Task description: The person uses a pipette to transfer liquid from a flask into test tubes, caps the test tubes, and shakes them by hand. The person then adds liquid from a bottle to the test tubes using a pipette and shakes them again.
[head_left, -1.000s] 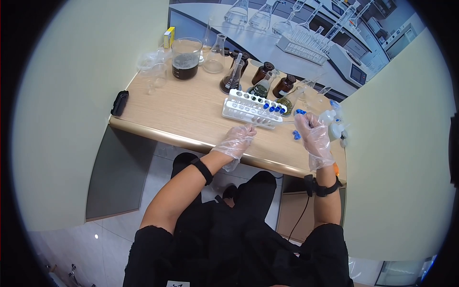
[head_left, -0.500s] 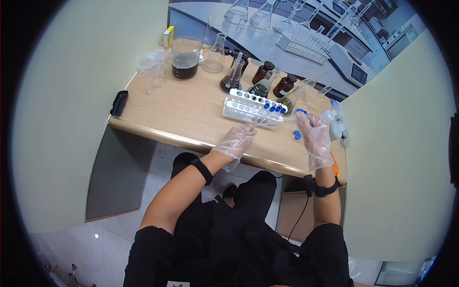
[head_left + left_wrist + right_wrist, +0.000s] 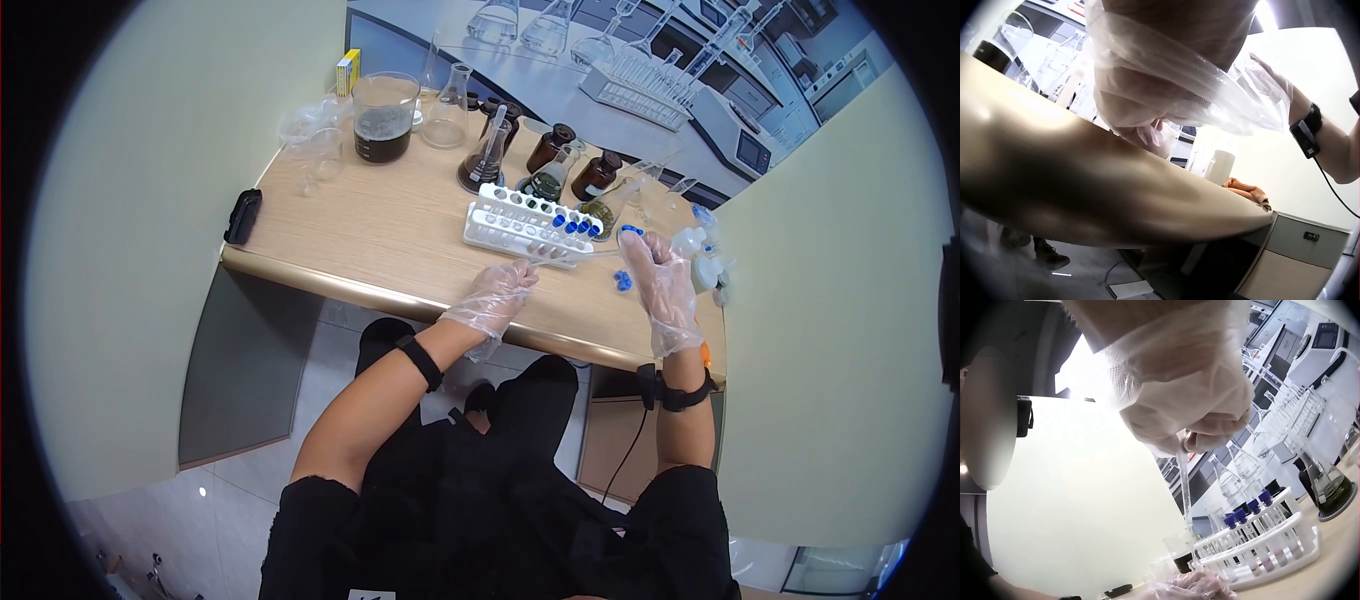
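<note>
In the head view my gloved right hand is raised at the right of the table and pinches the upper end of a slim, clear plastic dropper. The dropper slants down and left to my gloved left hand, low by the front edge. Curled left fingers grip around the dropper's lower end; I cannot tell whether they also hold a small tube there. Just beyond the hands stands a white test tube rack. Several blue-capped tubes stand in it, some with pinkish contents.
Behind the rack stand conical flasks with dark or green contents and brown bottles. A beaker of dark liquid is at the back left. Loose blue caps lie by the right hand, near white bottles. A black object lies far left.
Both hands keep nearly the same pose on the dropper. The head view has shifted slightly.
</note>
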Available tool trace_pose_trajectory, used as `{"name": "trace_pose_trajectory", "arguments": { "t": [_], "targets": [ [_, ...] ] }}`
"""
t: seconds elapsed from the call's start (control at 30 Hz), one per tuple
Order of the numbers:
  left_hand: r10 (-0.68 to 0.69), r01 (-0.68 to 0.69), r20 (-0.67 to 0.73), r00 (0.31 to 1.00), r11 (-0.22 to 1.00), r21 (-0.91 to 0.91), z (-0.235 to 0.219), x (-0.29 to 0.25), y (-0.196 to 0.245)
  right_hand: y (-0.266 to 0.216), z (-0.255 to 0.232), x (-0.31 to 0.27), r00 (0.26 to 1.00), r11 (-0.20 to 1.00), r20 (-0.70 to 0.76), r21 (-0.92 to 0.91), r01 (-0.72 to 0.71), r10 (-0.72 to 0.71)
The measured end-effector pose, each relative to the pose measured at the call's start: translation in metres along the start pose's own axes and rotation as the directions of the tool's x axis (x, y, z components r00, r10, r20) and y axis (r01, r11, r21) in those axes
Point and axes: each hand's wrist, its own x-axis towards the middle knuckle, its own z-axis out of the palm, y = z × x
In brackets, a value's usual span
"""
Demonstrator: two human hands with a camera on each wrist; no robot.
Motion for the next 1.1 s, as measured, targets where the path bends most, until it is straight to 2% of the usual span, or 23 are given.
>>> {"name": "trace_pose_trajectory", "arguments": {
  "t": [0.07, 0.1, 0.17, 0.2, 0.23, 0.27, 0.3, 0.33, 0.37, 0.43, 0.47, 0.53, 0.57, 0.63, 0.67, 0.73, 0.77, 0.83, 1.07, 1.1],
  "targets": [
    [-0.010, 0.010, 0.007, 1.000, 1.000, 0.014, -0.002, 0.000, 0.005, -0.015, -0.002, -0.002, 0.994, 0.994, 0.012, 0.011, -0.107, 0.107],
    [-0.002, 0.001, 0.017, 1.000, 0.999, 0.038, -0.003, 0.000, 0.007, -0.006, -0.002, 0.004, 0.994, 0.994, 0.012, 0.010, -0.110, 0.110],
    [0.005, -0.007, 0.027, 1.000, 0.998, 0.062, -0.005, -0.001, 0.011, 0.017, -0.008, 0.025, 0.992, 0.996, -0.113, -0.084, 0.038, -0.047],
    [0.080, -0.082, 0.023, 0.997, 0.983, 0.165, -0.006, -0.001, 0.014, 0.019, -0.013, 0.036, 0.993, 0.996, -0.112, -0.084, 0.037, -0.046],
    [0.156, -0.158, 0.028, 0.987, 0.950, 0.269, -0.007, 0.000, 0.015, 0.017, -0.019, 0.046, 0.979, 0.993, -0.182, -0.093, 0.073, -0.089],
    [0.156, -0.158, 0.030, 0.987, 0.950, 0.268, -0.005, 0.001, 0.008, 0.015, -0.024, 0.058, 0.959, 0.989, -0.251, -0.104, 0.107, -0.130],
    [0.152, -0.156, 0.033, 0.988, 0.949, 0.274, -0.001, 0.003, -0.002, 0.015, -0.031, 0.073, 0.921, 0.931, -0.298, -0.333, 0.147, -0.252],
    [0.149, -0.154, 0.037, 0.988, 0.948, 0.280, 0.001, 0.005, -0.008, 0.016, -0.038, 0.091, 0.871, 0.822, -0.313, -0.547, 0.160, -0.378],
    [0.150, -0.154, 0.038, 0.988, 0.948, 0.278, -0.001, 0.004, -0.003, 0.014, -0.043, 0.109, 0.871, 0.821, -0.314, -0.548, 0.158, -0.377],
    [0.120, -0.126, 0.037, 0.992, 0.950, 0.285, -0.008, 0.001, 0.015, 0.012, -0.052, 0.148, 0.947, 0.813, -0.257, -0.582, 0.008, -0.194],
    [0.120, -0.125, 0.037, 0.992, 0.950, 0.285, -0.009, 0.000, 0.016, 0.026, -0.056, 0.175, 0.947, 0.813, -0.257, -0.582, 0.008, -0.193],
    [0.069, -0.080, 0.058, 0.996, 0.968, 0.237, -0.010, 0.001, 0.017, 0.067, -0.056, 0.226, 0.896, 0.667, -0.226, -0.739, 0.098, -0.381],
    [0.068, -0.080, 0.057, 0.996, 0.969, 0.235, -0.011, 0.001, 0.017, 0.072, -0.054, 0.237, 0.897, 0.666, -0.225, -0.740, 0.098, -0.382],
    [0.079, -0.097, 0.077, 0.994, 0.960, 0.264, -0.012, 0.002, 0.016, 0.081, -0.050, 0.256, 0.931, 0.587, -0.035, -0.784, 0.200, -0.363],
    [0.079, -0.097, 0.077, 0.994, 0.960, 0.263, -0.012, 0.001, 0.016, 0.091, -0.046, 0.269, 0.931, 0.587, -0.035, -0.784, 0.199, -0.363],
    [0.073, -0.084, 0.061, 0.995, 0.975, 0.207, -0.014, 0.001, 0.017, 0.102, -0.035, 0.288, 1.000, 0.701, 0.006, -0.713, 0.024, -0.027],
    [0.073, -0.084, 0.061, 0.995, 0.975, 0.205, -0.014, 0.001, 0.018, 0.105, -0.032, 0.290, 1.000, 0.700, 0.007, -0.714, 0.024, -0.027],
    [0.042, -0.055, 0.073, 0.996, 0.983, 0.175, -0.015, 0.002, 0.019, 0.112, -0.021, 0.296, 0.991, 0.726, 0.105, -0.688, 0.017, 0.076],
    [0.144, -0.150, 0.042, 0.989, 0.957, 0.248, -0.010, 0.002, 0.009, 0.125, -0.008, 0.306, 0.984, 0.816, 0.165, -0.576, 0.035, 0.074],
    [0.149, -0.153, 0.035, 0.988, 0.960, 0.233, -0.010, 0.002, 0.008, 0.124, -0.008, 0.304, 0.982, 0.849, 0.159, -0.528, -0.001, 0.100]
  ]
}}
